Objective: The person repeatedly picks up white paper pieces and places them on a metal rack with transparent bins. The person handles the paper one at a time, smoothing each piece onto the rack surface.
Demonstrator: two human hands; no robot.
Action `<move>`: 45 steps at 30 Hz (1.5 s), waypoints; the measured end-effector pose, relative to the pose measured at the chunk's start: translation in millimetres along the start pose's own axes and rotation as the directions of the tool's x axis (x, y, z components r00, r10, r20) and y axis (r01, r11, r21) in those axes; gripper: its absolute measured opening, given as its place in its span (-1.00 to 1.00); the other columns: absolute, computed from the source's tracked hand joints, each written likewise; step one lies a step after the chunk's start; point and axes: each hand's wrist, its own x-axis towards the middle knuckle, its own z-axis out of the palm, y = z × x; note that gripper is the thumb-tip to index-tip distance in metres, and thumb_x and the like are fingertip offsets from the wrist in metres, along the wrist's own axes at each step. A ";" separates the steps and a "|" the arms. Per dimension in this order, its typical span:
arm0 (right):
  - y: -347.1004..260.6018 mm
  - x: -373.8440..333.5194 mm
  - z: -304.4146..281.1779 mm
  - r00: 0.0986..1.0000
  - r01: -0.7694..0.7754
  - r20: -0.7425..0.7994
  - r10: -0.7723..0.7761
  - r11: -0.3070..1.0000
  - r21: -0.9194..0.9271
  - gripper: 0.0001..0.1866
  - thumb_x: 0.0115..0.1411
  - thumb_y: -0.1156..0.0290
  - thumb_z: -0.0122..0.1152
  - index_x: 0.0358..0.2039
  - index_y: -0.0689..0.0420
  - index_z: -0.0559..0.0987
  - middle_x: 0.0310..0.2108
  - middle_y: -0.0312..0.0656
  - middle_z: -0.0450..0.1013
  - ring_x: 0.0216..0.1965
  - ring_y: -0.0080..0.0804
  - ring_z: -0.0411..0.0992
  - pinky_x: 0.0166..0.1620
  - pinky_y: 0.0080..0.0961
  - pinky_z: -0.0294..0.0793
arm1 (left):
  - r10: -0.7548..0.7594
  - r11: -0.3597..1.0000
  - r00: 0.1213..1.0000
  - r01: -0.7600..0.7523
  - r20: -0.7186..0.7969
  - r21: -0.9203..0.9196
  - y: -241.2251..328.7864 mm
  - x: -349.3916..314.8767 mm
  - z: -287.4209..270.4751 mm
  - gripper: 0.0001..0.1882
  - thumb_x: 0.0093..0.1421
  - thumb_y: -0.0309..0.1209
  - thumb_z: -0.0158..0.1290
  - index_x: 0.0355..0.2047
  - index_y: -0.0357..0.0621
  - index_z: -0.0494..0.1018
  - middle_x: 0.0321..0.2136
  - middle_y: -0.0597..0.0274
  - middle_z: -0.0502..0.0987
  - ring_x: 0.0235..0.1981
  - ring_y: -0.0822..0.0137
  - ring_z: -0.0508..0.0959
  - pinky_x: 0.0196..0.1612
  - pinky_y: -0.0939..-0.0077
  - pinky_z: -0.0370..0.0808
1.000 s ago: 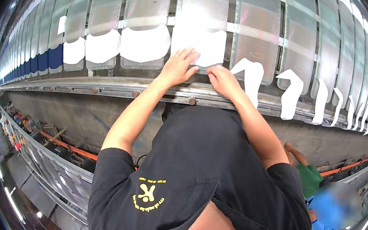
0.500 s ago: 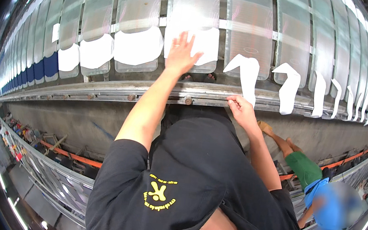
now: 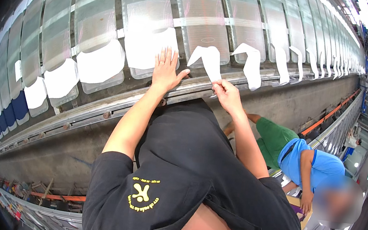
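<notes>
Fingers of the left hand lie loosely spread, gripping nothing, over the near edge of a flat white piece at eleven o'clock, taking twelve as straight ahead of the worker. Fingers of the right hand pinch the lower tip of a folded white strip just past twelve; its upper part lies bent on a board, its tail reaching toward a metal rail.

The long worktop here is a row of greyish, glassy boards. Judging by how things lie, the work is partway along. Toward ten o'clock, more flat white pieces sit spread, one to a board, and look finished; past them, near nine, dark blue pieces line the near ends. From one to two o'clock, a run of bent white strips recedes, apparently not yet spread, the farthest too small to count.

At three o'clock, apart from all this, stands a co-worker in a blue shirt.
</notes>
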 end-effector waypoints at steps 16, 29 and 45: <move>65.5 140.0 -31.2 0.991 0.124 -0.048 -0.122 0.991 0.053 -0.70 0.24 0.33 0.26 -0.09 0.24 0.62 -0.21 0.00 0.60 -0.20 -0.25 0.60 -0.12 -0.38 0.56 | -0.377 0.483 0.909 0.358 0.180 -0.799 81.9 25.9 -6.9 -0.70 0.32 -0.22 0.15 -0.22 -0.25 0.60 -0.49 0.24 0.62 -0.44 0.41 0.58 -0.29 0.45 0.51; 85.0 207.9 -96.6 0.682 -0.702 0.731 -0.007 0.274 0.657 -0.75 0.40 0.25 0.11 -0.03 0.11 0.54 -0.17 -0.27 0.58 -0.15 -0.44 0.56 -0.09 -0.41 0.57 | -0.336 -0.327 0.753 0.470 0.566 -0.820 184.7 42.6 6.3 -0.88 0.30 -0.35 0.13 -0.25 -0.11 0.50 -0.35 0.37 0.59 -0.38 0.47 0.53 -0.20 0.51 0.46; 51.7 245.5 -155.8 0.905 -0.391 0.424 -0.033 0.327 0.860 -0.80 0.39 0.33 0.14 -0.05 0.13 0.51 -0.22 -0.25 0.56 -0.25 -0.45 0.54 -0.18 -0.42 0.57 | -0.332 -0.393 0.888 0.177 0.319 -0.902 112.5 75.2 -92.5 -0.81 0.29 -0.41 0.12 -0.15 -0.23 0.47 -0.16 0.06 0.59 -0.07 0.18 0.60 0.08 0.26 0.53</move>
